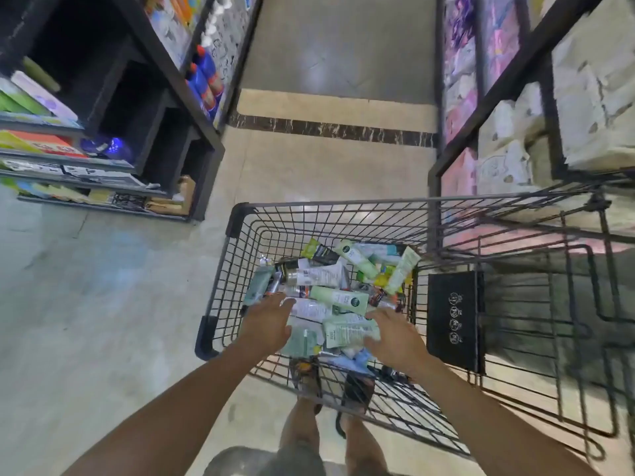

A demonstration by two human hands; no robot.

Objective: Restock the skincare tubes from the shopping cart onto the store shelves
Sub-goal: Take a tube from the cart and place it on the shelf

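Left hand [269, 321] and right hand [395, 334] are inside the black wire shopping cart [330, 203], palms down, fingers extended and spread, gripping nothing. The heaped green, white and black plastic skincare tubes [343, 297] lie on the cart floor, under and just beyond the fingertips. Contact cannot be confirmed.

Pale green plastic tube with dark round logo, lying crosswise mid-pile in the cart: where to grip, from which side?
Pinch the pale green plastic tube across its narrow width at mid-body, coming from above. It lies flat atop the pile in the black wire cart, long axis left to right, both long edges apparently exposed; ends crowded by other tubes.
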